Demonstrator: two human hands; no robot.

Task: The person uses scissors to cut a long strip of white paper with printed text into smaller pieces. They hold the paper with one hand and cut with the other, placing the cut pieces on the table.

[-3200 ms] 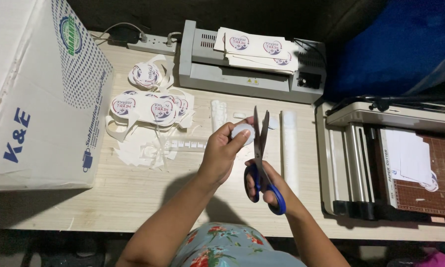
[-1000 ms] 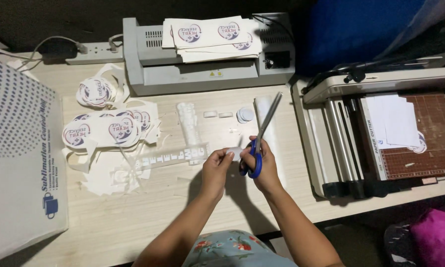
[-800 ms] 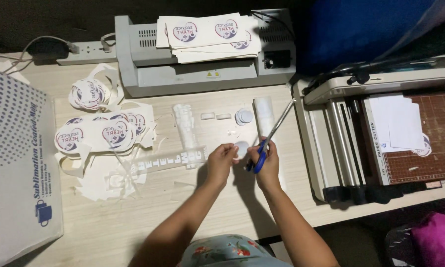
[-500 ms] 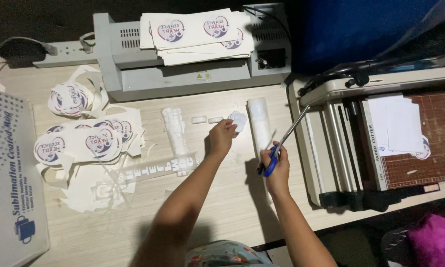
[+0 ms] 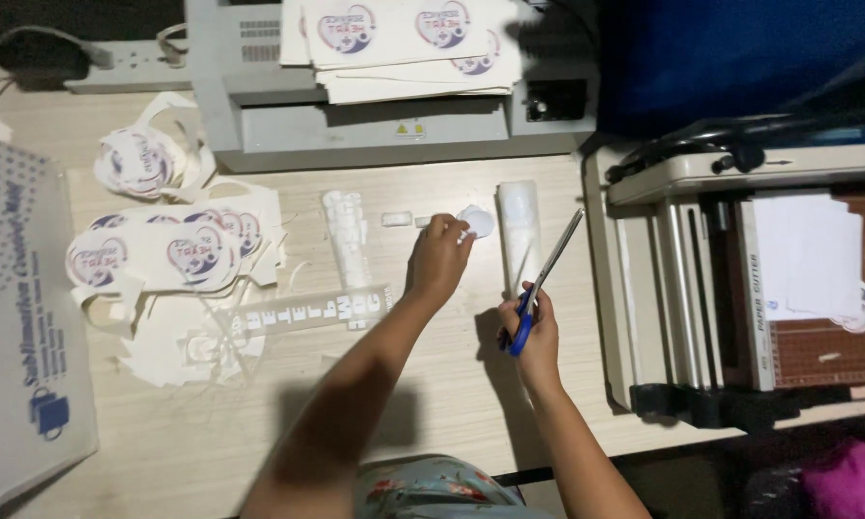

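Left hand: the left hand reached forward over the wooden table, fingertips pinching the edge of a small round white cutout that lay beside a white paper roll.
Right hand: the right hand was clenched through the blue handles of the scissors, blades shut and pointing up and away to the right.
Doing it well: judging by the pose, setting the cutout down flat and clear of the roll would keep it from curling; blades were best kept shut and aimed off the other wrist.
Printed sheets: a stack with round purple-and-red emblems sat atop the grey laminator at the far edge.
Cut stickers: heart-like emblem pieces and white offcuts lay at left, near a trimmed letter strip.
Package: a large white pack with blue print lay at the left edge.
Trimmer: a paper cutter with white sheets stood at right.
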